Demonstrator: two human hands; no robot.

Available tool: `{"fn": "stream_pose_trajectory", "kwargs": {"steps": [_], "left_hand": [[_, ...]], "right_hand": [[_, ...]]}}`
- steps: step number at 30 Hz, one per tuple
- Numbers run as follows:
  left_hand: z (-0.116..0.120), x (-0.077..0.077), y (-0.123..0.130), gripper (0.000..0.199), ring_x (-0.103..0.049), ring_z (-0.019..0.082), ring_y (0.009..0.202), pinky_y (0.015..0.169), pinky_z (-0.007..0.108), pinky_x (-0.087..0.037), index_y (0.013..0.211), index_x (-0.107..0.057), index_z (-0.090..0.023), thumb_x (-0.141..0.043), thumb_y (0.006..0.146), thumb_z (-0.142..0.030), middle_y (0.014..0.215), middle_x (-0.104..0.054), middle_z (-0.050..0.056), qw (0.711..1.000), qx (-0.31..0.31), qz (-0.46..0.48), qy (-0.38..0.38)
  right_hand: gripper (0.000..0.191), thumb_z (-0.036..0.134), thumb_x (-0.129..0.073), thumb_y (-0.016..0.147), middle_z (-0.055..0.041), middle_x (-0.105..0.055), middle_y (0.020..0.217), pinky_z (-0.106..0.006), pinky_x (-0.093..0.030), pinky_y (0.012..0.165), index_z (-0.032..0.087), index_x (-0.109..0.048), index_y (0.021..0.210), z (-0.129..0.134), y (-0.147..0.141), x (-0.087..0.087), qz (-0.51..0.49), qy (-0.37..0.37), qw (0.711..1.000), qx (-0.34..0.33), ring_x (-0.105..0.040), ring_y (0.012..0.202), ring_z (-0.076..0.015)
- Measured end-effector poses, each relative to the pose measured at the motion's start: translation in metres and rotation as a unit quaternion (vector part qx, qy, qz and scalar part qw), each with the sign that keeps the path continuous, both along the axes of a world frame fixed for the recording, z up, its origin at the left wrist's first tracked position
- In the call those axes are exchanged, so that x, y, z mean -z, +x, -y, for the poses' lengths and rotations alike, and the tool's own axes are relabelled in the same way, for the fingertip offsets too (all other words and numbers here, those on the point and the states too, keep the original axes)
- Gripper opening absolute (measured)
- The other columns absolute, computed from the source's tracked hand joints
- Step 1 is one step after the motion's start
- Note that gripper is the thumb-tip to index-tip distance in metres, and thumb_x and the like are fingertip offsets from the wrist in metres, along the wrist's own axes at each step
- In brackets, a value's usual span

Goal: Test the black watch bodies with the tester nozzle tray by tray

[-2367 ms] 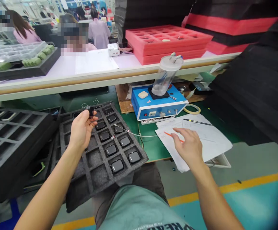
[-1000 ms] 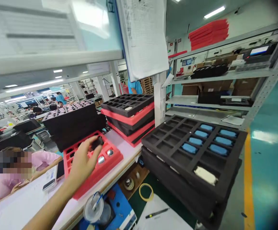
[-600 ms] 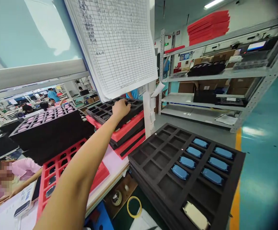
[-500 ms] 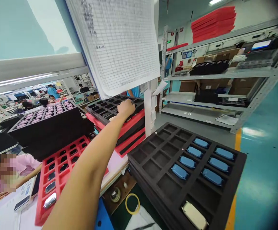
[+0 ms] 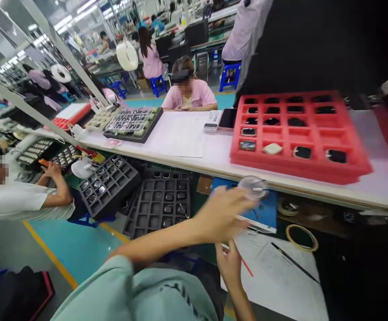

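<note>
My left hand (image 5: 222, 214) stretches across from the left, smeared by motion. Its fingers are at a clear round dish (image 5: 253, 187) by the table's front edge; blur hides whether they hold it. Just below, my right hand (image 5: 229, 263) is closed, with thumb and fingers drawn together and the tips partly covered by my left hand. What it grips, if anything, cannot be made out. A thin red stick (image 5: 246, 266) shows beside it over white paper sheets (image 5: 281, 276). Behind the dish is a blue folder (image 5: 268, 211).
On the white table (image 5: 180, 133), a red foam tray (image 5: 301, 171) holds several dark watch-like parts. Black trays (image 5: 150, 200) stand at left. A tape ring (image 5: 301, 237) and black pen (image 5: 294, 263) lie below the table. A person in pink (image 5: 197, 96) sits opposite; another person (image 5: 20, 194) works at left.
The view has swung left and down. An arm that reached to a black tray at the far end has come back, and both my hands are now close together below the table edge.
</note>
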State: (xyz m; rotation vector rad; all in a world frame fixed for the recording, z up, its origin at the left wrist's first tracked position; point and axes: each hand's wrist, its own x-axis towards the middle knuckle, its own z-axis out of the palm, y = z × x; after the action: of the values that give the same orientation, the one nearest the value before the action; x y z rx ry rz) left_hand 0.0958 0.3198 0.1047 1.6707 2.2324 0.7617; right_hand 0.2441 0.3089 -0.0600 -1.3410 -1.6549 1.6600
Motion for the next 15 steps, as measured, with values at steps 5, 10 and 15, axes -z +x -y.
{"fn": "stream_pose_trajectory", "kwargs": {"steps": [5,10,15], "left_hand": [[0.222,0.072,-0.127,0.040,-0.049,0.043,0.137,0.116,0.066,-0.027,0.120,-0.069,-0.026,-0.054,0.091,-0.049,0.135,-0.064,0.018,0.937,-0.336,0.080,0.043],[0.318,0.174,-0.165,0.048,-0.047,0.043,0.140,0.117,0.063,-0.027,0.121,-0.070,-0.024,-0.064,0.084,-0.053,0.134,-0.067,0.016,0.888,-0.437,0.142,0.028],[0.333,0.238,-0.151,0.045,-0.041,0.031,0.147,0.125,0.054,-0.013,0.136,-0.063,-0.026,-0.054,0.094,-0.043,0.149,-0.058,0.010,0.916,-0.373,0.139,0.057]], "right_hand": [[0.048,0.058,-0.058,0.084,-0.0192,-0.069,0.125,-0.045,-0.058,0.091,0.023,-0.065,0.115,0.065,-0.050,0.032,0.013,-0.015,0.999,-0.032,-0.068,0.115,-0.0350],[0.062,0.067,-0.061,0.077,-0.0171,-0.067,0.129,-0.051,-0.054,0.096,0.024,-0.064,0.121,0.096,-0.068,0.099,0.132,0.035,0.991,0.001,-0.062,0.123,-0.0413],[0.069,0.065,-0.063,0.080,-0.0155,-0.069,0.122,-0.045,-0.056,0.086,0.017,-0.061,0.128,0.089,-0.050,0.160,0.089,0.101,0.990,0.032,-0.066,0.108,-0.0348]]}}
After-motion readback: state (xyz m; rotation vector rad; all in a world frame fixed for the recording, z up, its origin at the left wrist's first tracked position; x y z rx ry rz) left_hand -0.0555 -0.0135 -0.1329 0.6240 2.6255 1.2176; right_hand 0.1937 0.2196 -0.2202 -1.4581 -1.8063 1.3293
